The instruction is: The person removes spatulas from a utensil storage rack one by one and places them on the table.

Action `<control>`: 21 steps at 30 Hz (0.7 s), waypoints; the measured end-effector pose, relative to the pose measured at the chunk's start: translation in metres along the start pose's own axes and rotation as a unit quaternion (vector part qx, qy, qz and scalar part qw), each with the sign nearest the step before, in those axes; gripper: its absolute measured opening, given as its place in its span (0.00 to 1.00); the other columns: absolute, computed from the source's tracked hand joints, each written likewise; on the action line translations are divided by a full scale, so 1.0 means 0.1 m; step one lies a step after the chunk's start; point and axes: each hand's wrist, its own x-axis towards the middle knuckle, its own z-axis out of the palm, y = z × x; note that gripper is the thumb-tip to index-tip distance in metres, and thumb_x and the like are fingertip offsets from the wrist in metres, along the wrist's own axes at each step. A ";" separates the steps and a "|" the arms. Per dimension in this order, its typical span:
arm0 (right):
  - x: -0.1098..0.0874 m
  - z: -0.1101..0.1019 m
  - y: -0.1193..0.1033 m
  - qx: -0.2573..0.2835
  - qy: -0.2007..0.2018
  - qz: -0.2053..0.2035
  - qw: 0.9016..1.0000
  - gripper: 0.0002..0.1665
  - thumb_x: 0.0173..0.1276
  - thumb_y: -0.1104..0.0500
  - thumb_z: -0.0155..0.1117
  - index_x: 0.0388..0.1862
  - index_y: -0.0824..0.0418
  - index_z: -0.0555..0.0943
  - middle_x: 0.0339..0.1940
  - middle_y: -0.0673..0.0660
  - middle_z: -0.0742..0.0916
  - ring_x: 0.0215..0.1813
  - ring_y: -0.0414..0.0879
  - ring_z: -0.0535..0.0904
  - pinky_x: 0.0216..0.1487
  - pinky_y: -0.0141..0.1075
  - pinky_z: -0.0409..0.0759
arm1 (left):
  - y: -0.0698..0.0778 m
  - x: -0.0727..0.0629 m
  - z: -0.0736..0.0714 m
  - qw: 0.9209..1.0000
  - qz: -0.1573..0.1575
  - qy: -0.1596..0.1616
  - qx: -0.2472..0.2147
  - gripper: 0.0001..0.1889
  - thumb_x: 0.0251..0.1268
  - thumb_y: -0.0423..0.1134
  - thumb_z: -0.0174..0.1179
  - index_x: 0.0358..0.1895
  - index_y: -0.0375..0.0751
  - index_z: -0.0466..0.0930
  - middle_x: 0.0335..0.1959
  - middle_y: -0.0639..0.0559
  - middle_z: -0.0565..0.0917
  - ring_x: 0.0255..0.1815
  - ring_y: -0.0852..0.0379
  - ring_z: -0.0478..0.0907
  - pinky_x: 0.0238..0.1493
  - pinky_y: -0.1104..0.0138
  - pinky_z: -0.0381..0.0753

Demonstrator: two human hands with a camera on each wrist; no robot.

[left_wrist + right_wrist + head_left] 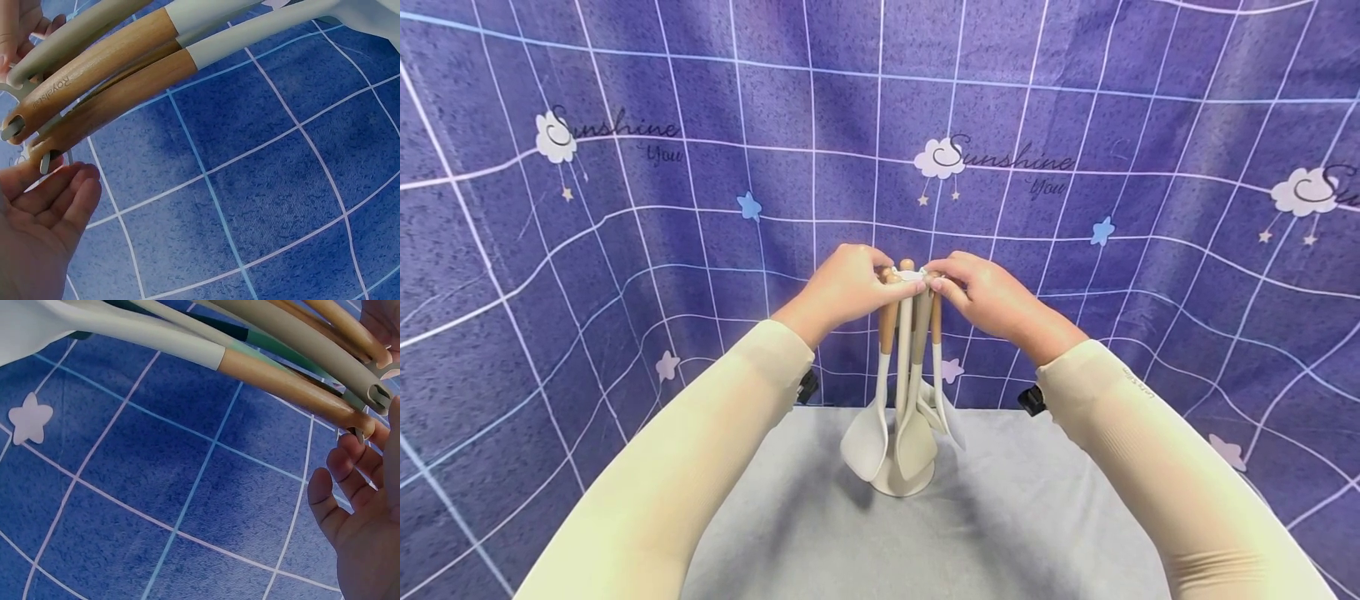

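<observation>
A pale utensil stand [904,333] stands upright on a round base, several kitchen utensils hanging around its top. At its top left, my left hand [848,285] grips the hook rim with thumb in front and fingers behind. On the other side my right hand [988,296] pinches the rim between thumb and index finger. A white utensil head [865,442] and a beige one [917,446] hang low in front. In the left wrist view, wooden handles [100,72] hang on hooks beside the fingers. The right wrist view shows a wooden handle [287,387] and a grey-beige handle [300,344].
A grey cloth-covered table [1000,517] lies under the stand. Close behind and around both sides hangs a purple-blue curtain [820,100] with a white grid, clouds and stars.
</observation>
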 end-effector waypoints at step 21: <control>-0.01 0.01 -0.13 -0.021 0.042 -0.056 0.997 0.17 0.88 0.59 0.67 0.68 0.63 0.90 0.48 0.60 0.91 0.43 0.53 0.81 0.51 0.49 0.83 | -0.21 0.01 0.00 0.995 0.008 -0.064 -0.070 0.35 0.77 0.60 0.62 0.81 0.49 0.81 0.79 0.45 0.84 0.81 0.44 0.79 0.82 0.44 0.79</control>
